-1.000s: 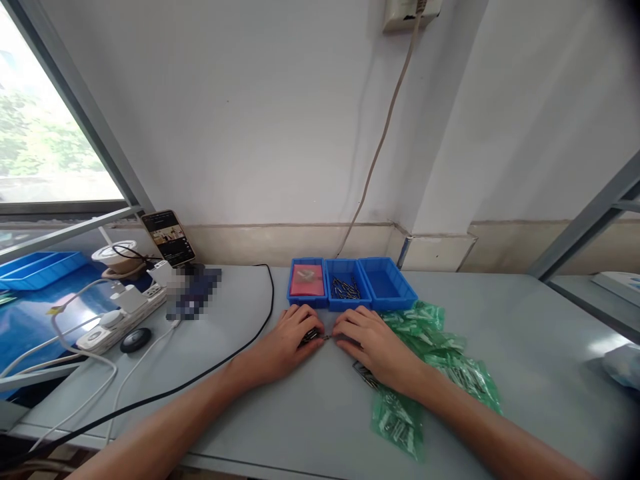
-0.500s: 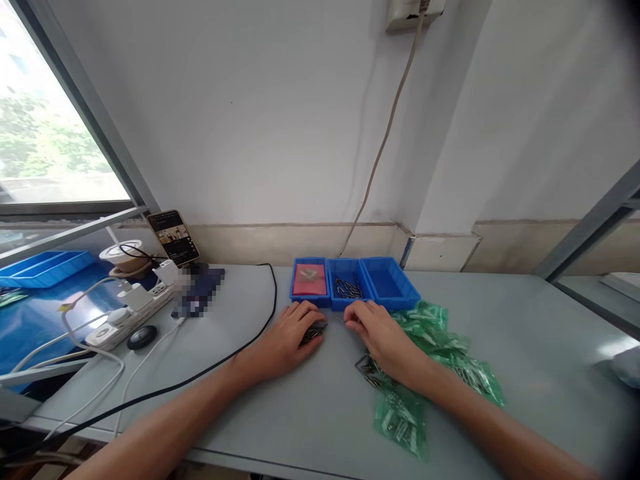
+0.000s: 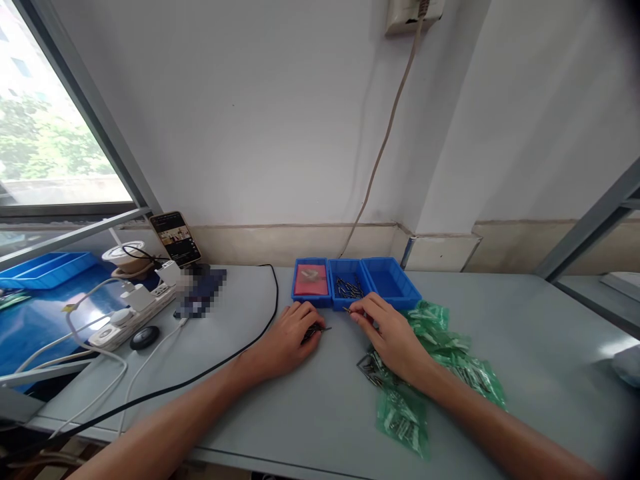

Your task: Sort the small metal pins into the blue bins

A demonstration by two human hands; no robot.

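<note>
My left hand [image 3: 295,333] rests on the grey table, its fingers curled round several slim dark metal pieces [image 3: 313,332]; one end pokes out past the fingertips. Between thumb and index finger, my right hand [image 3: 387,327] pinches a small slim metal piece [image 3: 347,309] at the front edge of the blue bins. The middle blue bin [image 3: 337,303] contains several similar slim metal pieces [image 3: 349,288]. Below my right wrist lies a loose pile of metal pieces [image 3: 370,370], partly covered by the hand. Their exact kind is too small to make out.
Green plastic bags [image 3: 405,420] of metal parts lie under and beside my right forearm. A left bin [image 3: 295,297] holds a red packet; a right bin [image 3: 391,280] adjoins. A black cable [image 3: 220,365], power strip [image 3: 145,303] and propped phone [image 3: 176,238] are on the left.
My right hand has shifted slightly right, and the slim piece in its fingers now shows. A metal end now sticks out from my left hand, which stays in place.
</note>
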